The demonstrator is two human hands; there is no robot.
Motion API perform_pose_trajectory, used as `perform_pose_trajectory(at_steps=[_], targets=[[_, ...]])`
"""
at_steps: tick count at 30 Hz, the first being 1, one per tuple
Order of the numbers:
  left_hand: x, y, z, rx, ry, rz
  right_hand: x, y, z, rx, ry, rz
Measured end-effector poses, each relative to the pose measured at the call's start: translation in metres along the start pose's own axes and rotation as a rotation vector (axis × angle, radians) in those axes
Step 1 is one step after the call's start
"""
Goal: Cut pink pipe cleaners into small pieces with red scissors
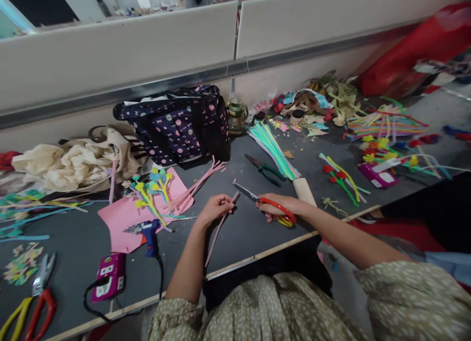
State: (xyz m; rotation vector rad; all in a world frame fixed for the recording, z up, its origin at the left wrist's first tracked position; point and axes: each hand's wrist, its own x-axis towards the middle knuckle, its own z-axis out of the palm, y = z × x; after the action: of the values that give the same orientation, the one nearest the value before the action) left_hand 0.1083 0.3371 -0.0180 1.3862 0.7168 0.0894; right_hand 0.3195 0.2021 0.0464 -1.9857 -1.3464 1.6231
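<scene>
My left hand (218,209) is closed in a pinch on a pink pipe cleaner (217,238), whose long end hangs down toward the table's front edge. A short tip sticks up past my fingers. My right hand (274,207) grips scissors (274,202) with red and yellow handles. Their blades point left, just above the pipe cleaner's tip, and look nearly closed. A tiny pink piece lies or sits by the blade ends; I cannot tell which. Behind my hands rest dark green pliers (265,169) and a fan of loose pink pipe cleaners (200,181).
A blue glue gun (149,235) lies on pink paper (114,225) at the left, near a purple power box (109,277) with a cord. Another pair of red-and-yellow cutters (40,292) is front left. A patterned bag (180,125) and a green pipe cleaner bundle (272,147) stand behind.
</scene>
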Motion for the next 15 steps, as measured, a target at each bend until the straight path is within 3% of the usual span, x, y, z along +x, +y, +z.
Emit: perform_pose_trajectory(at_steps=[3,8,15], targets=[[0.0,0.0,0.001,0.003,0.006,0.024,-0.002,0.008,-0.003,0.106,-0.009,-0.009],[-0.001,-0.001,0.001,-0.028,0.003,0.049,-0.001,0.017,-0.001,0.121,-0.018,0.108],[-0.003,0.004,0.005,-0.047,0.064,0.057,-0.01,-0.003,0.003,-0.093,-0.017,0.1]])
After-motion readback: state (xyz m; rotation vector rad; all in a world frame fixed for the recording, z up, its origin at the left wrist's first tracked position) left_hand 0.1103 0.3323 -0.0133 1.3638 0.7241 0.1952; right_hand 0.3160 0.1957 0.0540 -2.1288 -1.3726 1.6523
